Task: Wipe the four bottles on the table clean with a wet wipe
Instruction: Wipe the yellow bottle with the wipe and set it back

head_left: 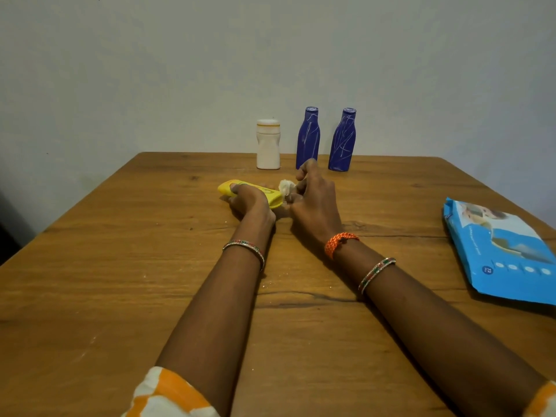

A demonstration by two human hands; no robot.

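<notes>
Yellow bottle (272, 197) lies mid-table, gripped by left hand (248, 203). Right hand (313, 203) pinches wipe (285, 188) against its end. White bottle (268, 145) and two blue bottles (307, 138) stand at far edge, apparently still to do.

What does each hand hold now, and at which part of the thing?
The left hand grips the yellow bottle around its middle. The right hand pinches the crumpled wet wipe against the bottle's right end.
</notes>
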